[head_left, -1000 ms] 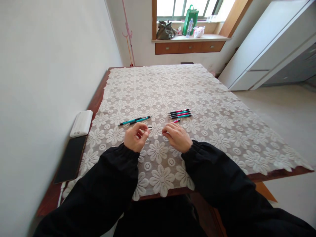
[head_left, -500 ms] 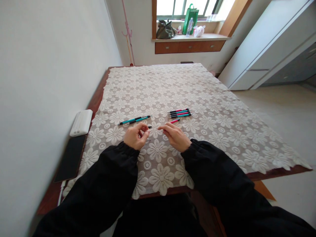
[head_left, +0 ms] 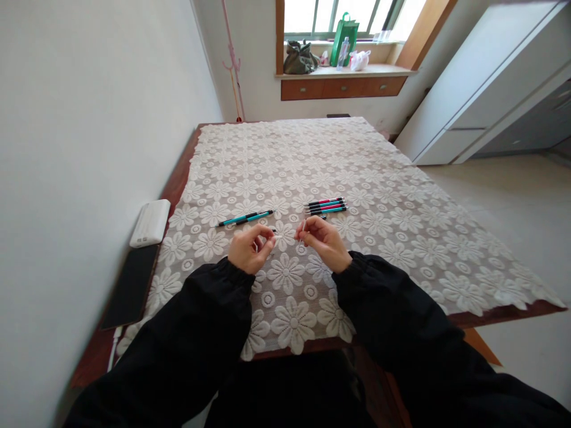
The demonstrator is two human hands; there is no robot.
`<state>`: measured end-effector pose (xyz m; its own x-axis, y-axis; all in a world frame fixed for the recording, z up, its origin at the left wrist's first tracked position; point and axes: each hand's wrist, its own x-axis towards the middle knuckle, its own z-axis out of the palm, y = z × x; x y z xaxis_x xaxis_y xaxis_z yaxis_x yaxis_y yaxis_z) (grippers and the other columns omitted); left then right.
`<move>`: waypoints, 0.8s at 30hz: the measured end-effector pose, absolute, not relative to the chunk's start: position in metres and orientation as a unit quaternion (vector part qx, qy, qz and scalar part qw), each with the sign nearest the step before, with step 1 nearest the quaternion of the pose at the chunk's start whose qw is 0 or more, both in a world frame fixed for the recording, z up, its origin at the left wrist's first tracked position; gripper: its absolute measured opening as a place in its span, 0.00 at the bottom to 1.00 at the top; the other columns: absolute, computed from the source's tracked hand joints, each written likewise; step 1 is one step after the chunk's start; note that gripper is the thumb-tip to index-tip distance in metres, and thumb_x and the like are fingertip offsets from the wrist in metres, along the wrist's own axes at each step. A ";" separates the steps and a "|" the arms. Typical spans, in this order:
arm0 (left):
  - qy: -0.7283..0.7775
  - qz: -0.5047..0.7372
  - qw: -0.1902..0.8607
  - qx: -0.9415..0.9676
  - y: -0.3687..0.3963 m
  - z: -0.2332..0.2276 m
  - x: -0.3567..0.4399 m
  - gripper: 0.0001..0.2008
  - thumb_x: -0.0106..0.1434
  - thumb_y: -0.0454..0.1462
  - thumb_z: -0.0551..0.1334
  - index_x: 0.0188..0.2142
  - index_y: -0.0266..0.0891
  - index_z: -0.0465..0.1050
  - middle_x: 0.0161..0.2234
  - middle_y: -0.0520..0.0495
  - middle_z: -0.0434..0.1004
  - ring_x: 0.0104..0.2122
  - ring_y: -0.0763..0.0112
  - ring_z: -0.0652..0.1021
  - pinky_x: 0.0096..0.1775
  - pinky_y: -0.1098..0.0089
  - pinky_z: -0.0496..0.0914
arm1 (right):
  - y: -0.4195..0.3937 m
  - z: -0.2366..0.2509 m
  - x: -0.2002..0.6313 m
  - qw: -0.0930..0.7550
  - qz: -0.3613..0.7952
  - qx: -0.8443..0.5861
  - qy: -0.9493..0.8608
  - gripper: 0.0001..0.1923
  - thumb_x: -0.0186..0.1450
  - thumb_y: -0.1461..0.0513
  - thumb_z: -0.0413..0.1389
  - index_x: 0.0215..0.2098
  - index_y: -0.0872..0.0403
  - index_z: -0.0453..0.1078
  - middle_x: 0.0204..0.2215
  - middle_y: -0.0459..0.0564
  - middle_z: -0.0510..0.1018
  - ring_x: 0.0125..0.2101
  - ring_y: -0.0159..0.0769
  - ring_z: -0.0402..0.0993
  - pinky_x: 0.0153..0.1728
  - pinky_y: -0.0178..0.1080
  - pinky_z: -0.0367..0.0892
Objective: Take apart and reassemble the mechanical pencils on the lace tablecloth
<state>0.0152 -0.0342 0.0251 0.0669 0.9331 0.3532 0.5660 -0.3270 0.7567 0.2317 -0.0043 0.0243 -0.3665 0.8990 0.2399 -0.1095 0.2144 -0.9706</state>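
My left hand (head_left: pixel 250 248) is closed in a pinch over the near part of the table, with a small thin whitish piece (head_left: pixel 278 237) sticking out from its fingertips. A dark tip (head_left: pixel 273 230) shows just beyond these fingers; whether it is held or lies on the cloth I cannot tell. To the right, my right hand (head_left: pixel 326 242) pinches a thin, pale, see-through stick (head_left: pixel 304 226), held nearly upright. A gap separates the two hands. Beyond my left hand lie two teal-and-black pens (head_left: pixel 245 218). Several pink, teal and black pens (head_left: pixel 326 205) lie side by side beyond my right hand.
A floral lace cloth (head_left: pixel 285 166) covers the wooden table. At its left edge are a white power bank (head_left: pixel 150 223) and a dark phone (head_left: pixel 131 287) with a white cable (head_left: pixel 113 349). The wall (head_left: pixel 89 148) stands close on the left. Bags and a bottle (head_left: pixel 343 53) stand on the windowsill.
My right hand has shifted slightly right, widening the gap between the hands, and its fingers have curled round the pale stick. It now covers most of the nearest pink pen.
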 end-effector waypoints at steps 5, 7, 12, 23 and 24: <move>0.513 0.458 0.237 0.686 -0.033 0.023 0.017 0.06 0.61 0.39 0.65 0.33 0.39 0.76 0.29 0.51 0.79 0.21 0.78 0.73 0.21 0.77 0.66 | -0.013 0.024 0.228 0.440 0.521 -0.305 -0.665 0.10 0.69 0.55 0.60 0.38 0.52 0.67 0.40 0.51 0.81 0.40 0.37 0.76 0.40 0.40 0.70; 0.515 0.462 0.236 0.683 -0.032 0.022 0.017 0.06 0.61 0.39 0.65 0.34 0.39 0.76 0.29 0.51 0.78 0.21 0.77 0.73 0.21 0.77 0.66 | -0.013 0.025 0.228 0.440 0.506 -0.307 -0.675 0.08 0.69 0.57 0.59 0.38 0.52 0.67 0.41 0.51 0.81 0.39 0.36 0.77 0.39 0.39 0.70; 0.525 0.501 0.214 0.654 -0.032 0.024 0.016 0.05 0.61 0.39 0.65 0.33 0.39 0.75 0.28 0.52 0.78 0.21 0.78 0.71 0.21 0.77 0.65 | -0.005 0.027 0.237 0.402 0.309 -0.347 -0.789 0.04 0.70 0.61 0.57 0.40 0.52 0.73 0.35 0.49 0.79 0.33 0.36 0.73 0.35 0.38 0.68; 0.544 0.502 0.233 0.630 -0.033 0.025 0.018 0.07 0.59 0.41 0.68 0.33 0.40 0.80 0.25 0.52 0.79 0.20 0.78 0.71 0.22 0.76 0.66 | 0.008 0.023 0.248 0.276 0.091 -0.378 -0.879 0.10 0.72 0.65 0.54 0.48 0.51 0.76 0.44 0.52 0.78 0.46 0.43 0.70 0.49 0.46 0.65; 0.550 0.495 0.233 0.631 -0.033 0.025 0.018 0.07 0.59 0.41 0.68 0.33 0.40 0.80 0.24 0.52 0.79 0.20 0.77 0.71 0.22 0.76 0.65 | 0.011 0.021 0.251 0.278 0.077 -0.398 -0.871 0.12 0.71 0.67 0.54 0.50 0.51 0.75 0.46 0.52 0.78 0.47 0.45 0.69 0.50 0.47 0.64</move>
<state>0.0179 -0.0332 0.0245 -0.0941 0.9249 0.3684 0.4638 -0.2867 0.8383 0.2507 0.0106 0.0213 -0.5282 0.7358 0.4237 0.6505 0.6714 -0.3551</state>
